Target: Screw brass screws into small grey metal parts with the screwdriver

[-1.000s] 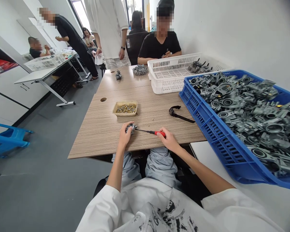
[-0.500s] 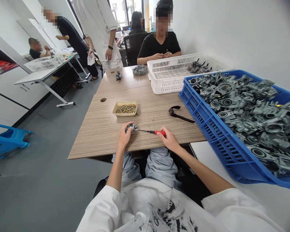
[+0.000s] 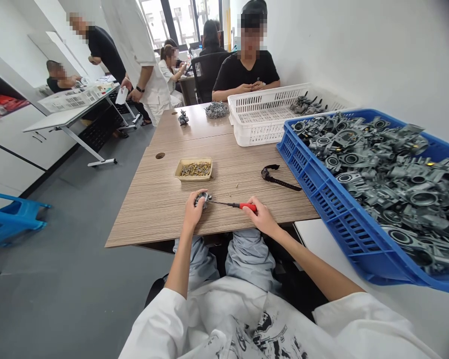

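the left hand [image 3: 193, 209] is closed around a small metal part [image 3: 205, 200], its thumb over the near face and its fingers round the far side; most of the part sits within the grip, with its right end jutting out beyond the thumb. the part is low over the near half of the table [image 3: 142, 219]; whether it rests on the wood i cannot tell. the right hand [image 3: 261, 215] is wrapped around the red handle of a driver [image 3: 247, 206], whose dark shaft points left and runs up to the jutting end of the part; whether the tip is seated in anything is too small to tell. just beyond the left hand stands a tub [image 3: 194, 178] of screws [image 3: 195, 169]. two loose screws [image 3: 229, 194] lie beyond the shaft, a watch [image 3: 269, 173] farther right, near the blue crate [image 3: 314, 199].
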Demonstrator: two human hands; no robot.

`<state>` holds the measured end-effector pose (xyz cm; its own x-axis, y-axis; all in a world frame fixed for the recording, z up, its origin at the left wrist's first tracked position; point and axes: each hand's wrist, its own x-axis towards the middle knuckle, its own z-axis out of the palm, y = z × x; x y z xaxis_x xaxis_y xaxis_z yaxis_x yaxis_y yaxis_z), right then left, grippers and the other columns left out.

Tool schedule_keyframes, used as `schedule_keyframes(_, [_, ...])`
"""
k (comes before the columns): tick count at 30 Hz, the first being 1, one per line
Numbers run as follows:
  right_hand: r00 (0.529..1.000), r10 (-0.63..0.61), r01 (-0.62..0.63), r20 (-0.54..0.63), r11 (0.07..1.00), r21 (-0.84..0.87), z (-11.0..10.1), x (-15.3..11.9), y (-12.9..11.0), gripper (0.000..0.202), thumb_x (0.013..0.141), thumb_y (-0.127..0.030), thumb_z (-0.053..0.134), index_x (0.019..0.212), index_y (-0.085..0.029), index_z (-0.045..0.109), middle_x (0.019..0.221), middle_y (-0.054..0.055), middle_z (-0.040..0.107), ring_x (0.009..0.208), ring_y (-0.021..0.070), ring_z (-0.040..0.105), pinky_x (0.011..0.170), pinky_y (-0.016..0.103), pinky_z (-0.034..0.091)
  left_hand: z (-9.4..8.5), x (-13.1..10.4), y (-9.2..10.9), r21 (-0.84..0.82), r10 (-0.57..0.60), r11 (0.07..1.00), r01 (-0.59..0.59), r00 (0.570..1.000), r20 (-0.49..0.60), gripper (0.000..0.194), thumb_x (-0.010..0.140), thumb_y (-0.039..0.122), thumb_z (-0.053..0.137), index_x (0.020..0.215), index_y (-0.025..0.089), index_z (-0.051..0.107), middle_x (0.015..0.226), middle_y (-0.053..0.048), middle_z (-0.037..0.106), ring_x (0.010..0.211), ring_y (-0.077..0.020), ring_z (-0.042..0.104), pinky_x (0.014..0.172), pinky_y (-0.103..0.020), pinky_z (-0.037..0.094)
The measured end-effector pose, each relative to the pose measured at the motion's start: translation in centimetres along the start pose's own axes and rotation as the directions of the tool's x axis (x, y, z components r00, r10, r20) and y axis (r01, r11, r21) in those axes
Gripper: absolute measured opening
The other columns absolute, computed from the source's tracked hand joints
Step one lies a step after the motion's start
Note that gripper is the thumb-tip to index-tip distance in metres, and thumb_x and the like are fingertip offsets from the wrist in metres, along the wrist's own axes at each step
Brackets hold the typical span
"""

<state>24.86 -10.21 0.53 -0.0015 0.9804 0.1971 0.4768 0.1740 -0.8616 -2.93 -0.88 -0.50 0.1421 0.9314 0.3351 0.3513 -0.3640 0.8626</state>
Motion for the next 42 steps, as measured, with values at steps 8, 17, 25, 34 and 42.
schedule_keyframes(8, [0.999, -0.011, 0.011, 0.033, 1.0, 0.023, -0.1, -0.3, -0.2, 0.021, 0.1, -0.046, 0.055, 0.1, -0.026, 0.05, 0.067, -0.006, 0.047, 0.058, 0.0168, 0.044, 0.061, 0.03, 0.035, 0.0, 0.0, 0.0, 0.01, 0.007, 1.0, -0.007, 1.0, 0.002, 0.034, 0.096, 0.029, 0.051, 0.12, 0.022, 0.074, 0.122, -0.009, 0.073, 0.117, -0.0251, 0.065, 0.107, -0.041, 0.048])
schedule_keyframes(17, [1.0, 0.004, -0.005, 0.009, 1.0, 0.023, 0.0, -0.1, 0.2, 0.022, 0.099, -0.047, 0.056, 0.096, -0.026, 0.047, 0.069, -0.005, 0.05, 0.06, 0.0182, 0.046, 0.062, 0.031, 0.036, 0.0, 0.0, 0.2, 0.03, -0.002, 1.0, 0.002, 1.0, 0.003, 0.035, 0.096, 0.029, 0.05, 0.12, 0.022, 0.074, 0.121, -0.009, 0.073, 0.116, -0.0253, 0.066, 0.108, -0.041, 0.049])
schedule_keyframes(25, [1.0, -0.014, 0.014, -0.002, 1.0, -0.019, 0.2, 0.1, 0.4, 0.029, 0.102, -0.051, 0.052, 0.089, -0.025, 0.052, 0.069, -0.004, 0.05, 0.063, 0.0174, 0.047, 0.065, 0.03, 0.036, -0.1, -0.1, 0.1, 0.045, -0.005, 0.999, 0.005, 1.0, 0.008, 0.035, 0.097, 0.029, 0.05, 0.122, 0.022, 0.074, 0.123, -0.009, 0.073, 0.119, -0.0258, 0.065, 0.108, -0.041, 0.049])
schedule_keyframes(34, [0.999, -0.031, 0.03, 0.033, 0.999, 0.013, 0.0, -0.3, 0.5, 0.021, 0.098, -0.037, 0.058, 0.112, -0.026, 0.047, 0.076, -0.003, 0.057, 0.059, 0.0183, 0.051, 0.062, 0.031, 0.038, -0.1, 0.0, -0.1, 0.044, 0.01, 0.999, -0.01, 1.0, 0.008, 0.035, 0.097, 0.03, 0.05, 0.121, 0.022, 0.074, 0.123, -0.009, 0.073, 0.118, -0.0259, 0.065, 0.108, -0.042, 0.049])
schedule_keyframes(42, [0.999, -0.038, 0.038, 0.011, 0.999, -0.007, 0.4, -0.1, 1.3, 0.021, 0.097, -0.039, 0.058, 0.11, -0.026, 0.049, 0.088, 0.001, 0.063, 0.064, 0.0193, 0.055, 0.064, 0.031, 0.042, 0.0, 0.0, -0.1, 0.034, 0.002, 0.999, -0.003, 1.0, 0.004, 0.035, 0.097, 0.03, 0.05, 0.121, 0.022, 0.074, 0.124, -0.008, 0.073, 0.12, -0.0256, 0.065, 0.111, -0.041, 0.048])
